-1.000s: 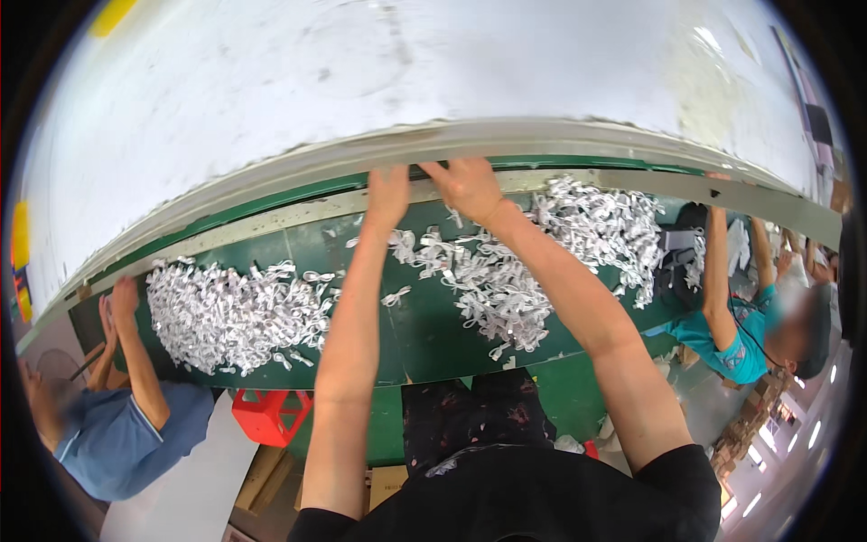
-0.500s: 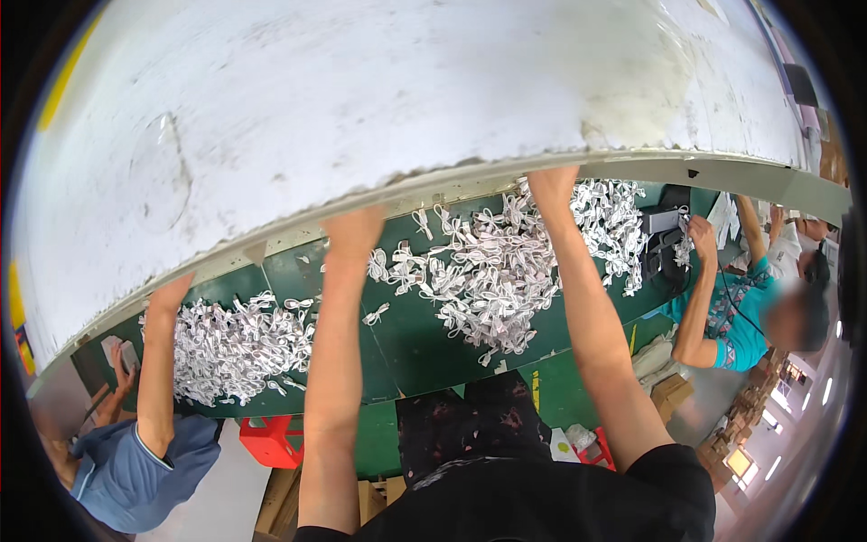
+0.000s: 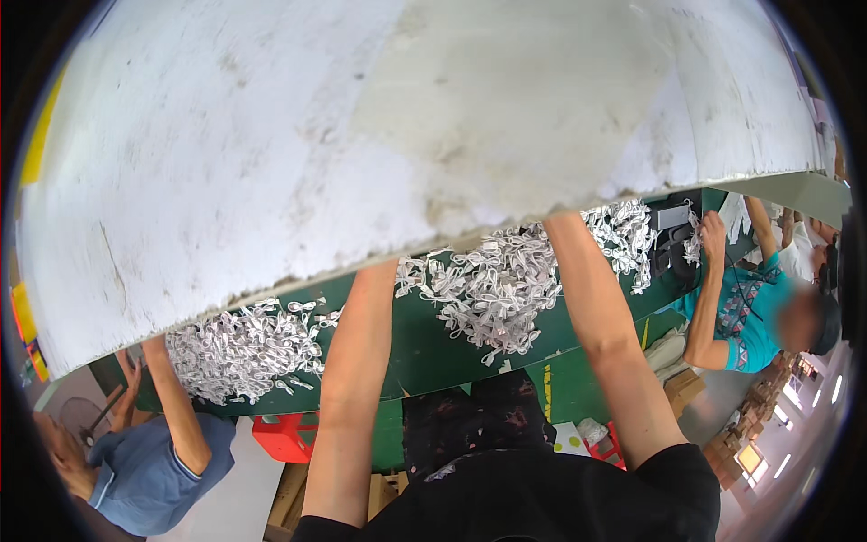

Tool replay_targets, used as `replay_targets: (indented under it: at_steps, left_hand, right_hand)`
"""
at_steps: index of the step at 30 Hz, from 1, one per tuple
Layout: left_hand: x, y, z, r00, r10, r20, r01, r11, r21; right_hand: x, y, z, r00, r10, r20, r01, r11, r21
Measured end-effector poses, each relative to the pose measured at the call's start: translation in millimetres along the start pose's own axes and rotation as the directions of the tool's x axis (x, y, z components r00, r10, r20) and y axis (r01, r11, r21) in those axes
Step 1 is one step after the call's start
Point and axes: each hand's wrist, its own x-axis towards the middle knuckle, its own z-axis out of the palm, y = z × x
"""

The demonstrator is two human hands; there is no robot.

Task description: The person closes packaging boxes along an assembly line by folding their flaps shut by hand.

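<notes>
Both my forearms stretch forward over a green worktable [image 3: 433,350] and pass under a large white panel [image 3: 361,117] that hides both hands. My left forearm [image 3: 359,334] runs between two heaps of cables. Over the right part of the middle heap of white bundled cables [image 3: 501,303] lies my right forearm [image 3: 591,289]. Whatever my fingers hold or touch is out of sight.
Another heap of white cables [image 3: 239,357] lies at the left, where a person in blue [image 3: 167,470] works. At the right, a person in teal [image 3: 745,312] handles cables beside a dark device [image 3: 670,237]. A red stool [image 3: 282,438] stands below the table.
The panel's edge now sits lower in the view and covers more of the table. Both my hands, partly visible before at that edge, are now hidden behind it.
</notes>
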Motion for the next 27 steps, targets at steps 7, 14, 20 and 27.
replay_targets:
  at_steps: [7, 14, 20, 27]
  left_hand:
    - [-58.8, -38.6, 3.0, 0.975, -0.149, 0.164, 0.146, 0.989, 0.028]
    - [-80.1, -59.3, 6.7, 0.952, -0.173, 0.251, 0.163, 0.985, 0.058]
    - [-47.7, -68.0, -25.0, 0.956, -0.077, 0.285, 0.024, 0.982, 0.186]
    - [6.3, 28.7, -66.1, 0.949, -0.101, 0.3, 0.038, 0.977, 0.211]
  right_hand:
    - [-26.4, 12.6, 16.4, 0.969, -0.139, 0.205, 0.18, 0.962, -0.203]
    - [-16.9, 21.4, 21.2, 0.906, -0.237, 0.351, 0.397, 0.766, -0.506]
    - [15.1, 11.4, 38.2, 0.75, -0.35, 0.562, 0.662, 0.398, -0.636]
    - [45.7, 57.7, 35.7, 0.336, -0.01, 0.942, 0.384, -0.912, -0.146]
